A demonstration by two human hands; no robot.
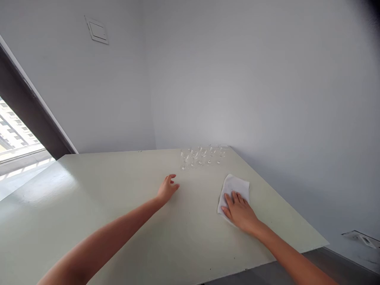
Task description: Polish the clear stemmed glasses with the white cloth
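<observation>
Several clear stemmed glasses [203, 154] stand in a row near the far right corner of the pale table. My left hand [168, 187] is over the table a short way in front of the leftmost glass, apart from it. Its thumb and fingers are apart and curved, with nothing between them. A white cloth [236, 185] lies spread on the table in front of the glasses, to the right. On that cloth my right hand [240, 210] rests flat, fingers spread, covering its near part.
The pale glossy table [118, 178] meets the walls at its far and right sides. A light switch [97, 30] is on the left wall, beside a dark window frame [26, 87]. At lower right, a socket plate [363, 239] sits low on the wall.
</observation>
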